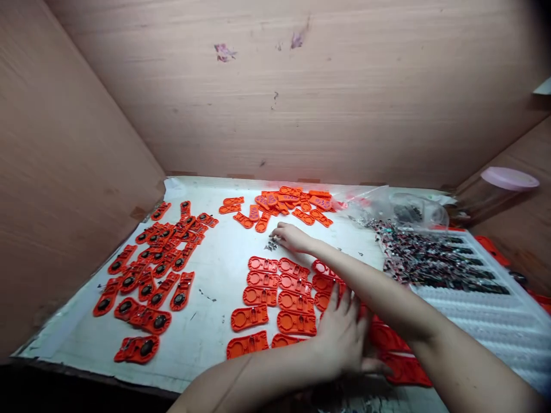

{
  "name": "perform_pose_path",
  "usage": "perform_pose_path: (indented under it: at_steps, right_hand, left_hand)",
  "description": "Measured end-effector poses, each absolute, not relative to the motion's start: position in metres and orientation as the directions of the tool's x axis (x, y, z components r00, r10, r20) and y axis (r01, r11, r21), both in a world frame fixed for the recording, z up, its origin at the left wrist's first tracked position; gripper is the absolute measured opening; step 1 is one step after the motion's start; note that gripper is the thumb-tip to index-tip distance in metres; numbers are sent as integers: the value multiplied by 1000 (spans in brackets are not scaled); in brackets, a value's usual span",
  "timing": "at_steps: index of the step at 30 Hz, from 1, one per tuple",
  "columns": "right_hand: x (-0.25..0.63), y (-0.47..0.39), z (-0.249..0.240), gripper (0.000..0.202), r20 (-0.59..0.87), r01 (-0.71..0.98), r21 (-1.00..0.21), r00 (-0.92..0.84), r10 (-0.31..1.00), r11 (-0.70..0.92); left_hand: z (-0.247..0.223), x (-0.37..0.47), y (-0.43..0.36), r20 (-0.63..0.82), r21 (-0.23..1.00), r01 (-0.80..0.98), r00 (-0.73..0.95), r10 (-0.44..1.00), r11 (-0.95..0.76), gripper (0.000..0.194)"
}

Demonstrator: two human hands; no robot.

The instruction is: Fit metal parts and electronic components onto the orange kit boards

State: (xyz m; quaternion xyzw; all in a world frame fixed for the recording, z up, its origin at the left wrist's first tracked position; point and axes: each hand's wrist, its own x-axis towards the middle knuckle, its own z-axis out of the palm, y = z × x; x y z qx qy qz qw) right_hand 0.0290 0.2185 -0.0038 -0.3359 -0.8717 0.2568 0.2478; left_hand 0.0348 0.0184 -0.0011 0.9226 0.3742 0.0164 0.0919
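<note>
The right forearm, nearest the camera, reaches across loose red cases on the surface. The left hand lies palm down with its fingers spread, over the right side of the rows of orange cases. The right hand is partly curled beyond those rows, its fingertips at a small heap of metal bits; whether it pinches one cannot be told.

The work looks partway along. At the person's left, a loose cluster of cases carries round dark parts, so these seem further on. The visible cases in the rows show bare round seats and appear to lack such parts; those under the left hand are hidden. More orange pieces lie heaped at the back, some with purple markings. Many wired parts remain at the right, beside and over a white ribbed tray.
</note>
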Motion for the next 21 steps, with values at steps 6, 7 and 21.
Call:
perform_pose_path:
  at_steps: [6, 7, 21]
  right_hand:
    - [24, 225, -9, 11, 237, 446, -593, -699, 675, 670]
    - [26, 224, -10, 10, 236, 452, -601, -687, 687, 659]
    - [61, 223, -24, 16, 141, 380, -858, -473, 870, 346]
  left_hand:
    - [-11, 60, 29, -2, 133, 572, 817, 577, -809, 84]
    - [-13, 62, 31, -25, 141, 582, 811, 584, -801, 84]
    - [24, -128, -24, 225, -14, 994, 110, 968, -110, 73]
